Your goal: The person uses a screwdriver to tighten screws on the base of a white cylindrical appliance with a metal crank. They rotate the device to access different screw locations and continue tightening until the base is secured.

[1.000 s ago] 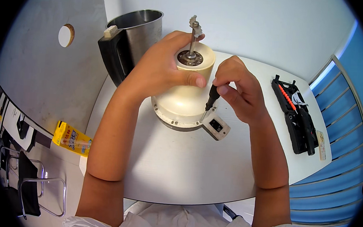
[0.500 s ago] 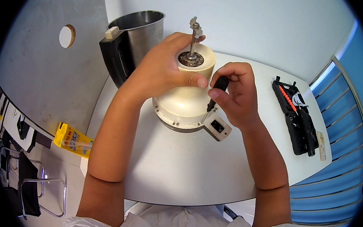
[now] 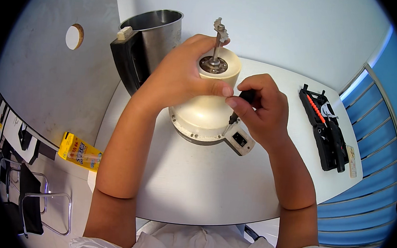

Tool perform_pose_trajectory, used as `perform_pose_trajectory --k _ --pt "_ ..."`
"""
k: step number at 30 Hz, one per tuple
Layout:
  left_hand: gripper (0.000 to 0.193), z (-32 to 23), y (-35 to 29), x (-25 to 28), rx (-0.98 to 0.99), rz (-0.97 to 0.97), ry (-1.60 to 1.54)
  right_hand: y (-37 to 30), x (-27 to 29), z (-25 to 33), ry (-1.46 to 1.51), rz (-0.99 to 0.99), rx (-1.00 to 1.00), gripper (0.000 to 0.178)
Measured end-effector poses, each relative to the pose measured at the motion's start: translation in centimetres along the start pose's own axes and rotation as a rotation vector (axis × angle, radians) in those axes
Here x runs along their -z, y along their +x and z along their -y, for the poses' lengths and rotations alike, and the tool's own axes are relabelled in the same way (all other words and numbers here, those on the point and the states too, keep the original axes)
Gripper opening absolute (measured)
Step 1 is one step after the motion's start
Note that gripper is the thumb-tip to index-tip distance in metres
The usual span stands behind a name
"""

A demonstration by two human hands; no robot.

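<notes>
cream bell-shaped plastic blender head [image 3: 199,112] stands, metal blade [image 3: 221,31] up, at the frame's upper centre on the white table [image 3: 195,183]. it looks stiff, smooth and heavy, best held around its narrow neck [image 3: 233,74], where the left hand [image 3: 178,75] has its grip clamped, thumb across the front. the right hand [image 3: 265,107], bent inward, pinches a black-handled screwdriver [image 3: 234,118] tilted toward the rim [image 3: 195,135].

The left hand [image 3: 178,75] grips a cream blender motor head [image 3: 196,117], toothed blade [image 3: 221,30] uppermost. The right hand [image 3: 267,110] holds a black-handled screwdriver [image 3: 247,96], angled down to the rim beside the power socket [image 3: 239,139]. A steel jug [image 3: 162,44] stands to the left; an open black tool case [image 3: 329,148] lies on the white bench [image 3: 204,183].
</notes>
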State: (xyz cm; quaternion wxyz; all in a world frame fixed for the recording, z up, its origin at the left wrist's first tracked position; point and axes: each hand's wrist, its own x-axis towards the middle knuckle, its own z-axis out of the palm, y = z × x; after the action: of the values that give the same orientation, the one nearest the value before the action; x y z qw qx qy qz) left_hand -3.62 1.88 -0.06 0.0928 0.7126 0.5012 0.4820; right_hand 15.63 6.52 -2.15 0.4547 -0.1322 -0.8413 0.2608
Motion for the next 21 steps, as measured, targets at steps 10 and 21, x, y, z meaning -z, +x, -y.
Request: perform_pose_trajectory --k 10,21 --pt "0.094 0.1 0.1 -0.1 -0.042 -0.019 -0.029 0.3 -0.1 -2.7 0.332 0.143 0.187 0.029" --pt "0.091 0.3 0.0 0.1 -0.027 0.003 0.009 0.3 0.2 -1.0 0.077 0.038 0.175 0.015"
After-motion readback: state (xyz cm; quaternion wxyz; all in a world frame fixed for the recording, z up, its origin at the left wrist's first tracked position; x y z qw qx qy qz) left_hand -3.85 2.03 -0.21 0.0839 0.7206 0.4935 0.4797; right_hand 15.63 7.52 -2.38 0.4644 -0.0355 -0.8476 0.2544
